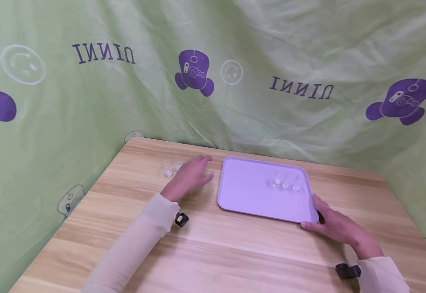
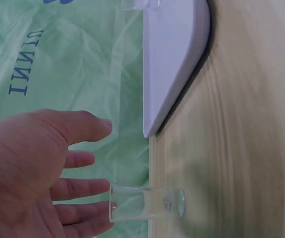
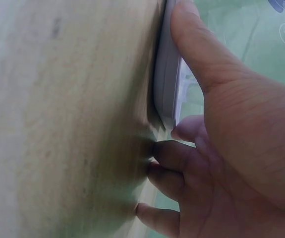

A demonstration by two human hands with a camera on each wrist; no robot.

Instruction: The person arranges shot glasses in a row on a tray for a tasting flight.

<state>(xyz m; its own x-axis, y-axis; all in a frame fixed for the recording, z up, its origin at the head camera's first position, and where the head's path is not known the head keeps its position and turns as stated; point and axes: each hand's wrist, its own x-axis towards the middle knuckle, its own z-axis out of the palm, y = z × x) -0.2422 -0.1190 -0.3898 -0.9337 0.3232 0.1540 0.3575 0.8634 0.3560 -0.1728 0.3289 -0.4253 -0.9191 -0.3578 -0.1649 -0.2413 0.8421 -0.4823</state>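
Note:
My left hand (image 1: 192, 173) hovers over the table left of the tray, fingers extended and thumb apart, holding nothing. Two small clear glasses, a nearer one (image 1: 167, 169) and a farther one (image 1: 178, 163), stand upright just left of it. One glass (image 2: 147, 203) appears close to the fingertips in the left wrist view; I cannot tell whether they touch. A pale purple tray (image 1: 249, 195) lies flat at the back. With thumb on its front edge and fingers along its right side, my right hand (image 1: 335, 224) grips the near right corner. Three clear glasses (image 1: 285, 183) stand on the tray's right half.
The wooden table (image 1: 205, 252) carries all these things. Behind it and at both sides hangs a green printed curtain (image 1: 154, 110), close to the table's back edge. A black wrist strap (image 1: 181, 219) sits at the left sleeve, another (image 1: 348, 271) at the right.

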